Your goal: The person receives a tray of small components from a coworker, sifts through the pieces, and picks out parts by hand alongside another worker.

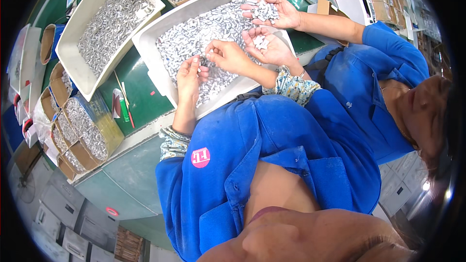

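My left hand [190, 76] is raised over the near left part of a white plastic tub [150, 65]. Its thumb and fingertips pinch a small white piece. My right hand [229, 58] hovers just beside it, thumb and forefinger pressed together; a tiny whitish piece seems to show at the tips, too small to name. Below both hands the tub holds a thick layer of small silver-grey and white cylindrical pieces [187, 36]. To the right, a co-worker's two hands are over the same tub: one palm bears a heap of grey pieces [264, 12], the other several white pieces [260, 42].
A second cream tub [73, 51] of silver pieces stands at the left. Divided cardboard boxes [80, 140] with similar pieces sit at the table's left edge. Thin sticks and a green tool [124, 109] lie on the green tabletop [141, 102]. A co-worker in blue sits close at my right.
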`<state>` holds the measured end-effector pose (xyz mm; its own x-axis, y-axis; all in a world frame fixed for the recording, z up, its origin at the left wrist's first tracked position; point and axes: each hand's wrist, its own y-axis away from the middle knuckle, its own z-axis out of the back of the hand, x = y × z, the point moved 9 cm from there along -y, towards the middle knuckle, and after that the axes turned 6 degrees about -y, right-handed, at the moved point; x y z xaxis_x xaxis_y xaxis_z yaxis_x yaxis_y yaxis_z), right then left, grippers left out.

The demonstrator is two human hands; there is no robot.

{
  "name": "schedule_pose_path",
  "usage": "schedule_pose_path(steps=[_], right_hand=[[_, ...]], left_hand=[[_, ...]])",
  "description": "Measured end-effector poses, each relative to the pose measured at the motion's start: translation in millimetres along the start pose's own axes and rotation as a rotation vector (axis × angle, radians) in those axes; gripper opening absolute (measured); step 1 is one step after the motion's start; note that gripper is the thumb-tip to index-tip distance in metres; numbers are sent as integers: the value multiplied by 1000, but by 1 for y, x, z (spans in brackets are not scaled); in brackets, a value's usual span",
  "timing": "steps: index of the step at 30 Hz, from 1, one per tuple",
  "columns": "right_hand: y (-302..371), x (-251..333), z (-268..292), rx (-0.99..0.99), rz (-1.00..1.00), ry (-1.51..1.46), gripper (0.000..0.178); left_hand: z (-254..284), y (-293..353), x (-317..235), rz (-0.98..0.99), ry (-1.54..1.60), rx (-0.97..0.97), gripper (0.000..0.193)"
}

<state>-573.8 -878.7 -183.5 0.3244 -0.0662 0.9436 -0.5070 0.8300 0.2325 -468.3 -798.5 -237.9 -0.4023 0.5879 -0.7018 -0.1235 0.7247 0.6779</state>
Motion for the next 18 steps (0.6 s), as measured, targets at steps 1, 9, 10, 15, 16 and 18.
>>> schedule_pose_path(steps=[1,9,10,15,16,18], right_hand=[[1,6,0,2,-1,1,11],[3,53,-28,194,282,182,17],[-1,51,-26,179,262,255,18],[-45,9,-19,-155,396,702,12],[-47,0,-22,-178,388,715,12],[-50,-15,-33,-134,431,879,16]], left_hand=[[4,-3,3,1,2,-1,21],[-10,-2,10,173,522,60,22],[-8,-4,13,175,521,66,22],[13,-21,32,142,552,113,22],[18,-23,33,108,533,94,21],[27,-24,45,147,542,-48,20]])
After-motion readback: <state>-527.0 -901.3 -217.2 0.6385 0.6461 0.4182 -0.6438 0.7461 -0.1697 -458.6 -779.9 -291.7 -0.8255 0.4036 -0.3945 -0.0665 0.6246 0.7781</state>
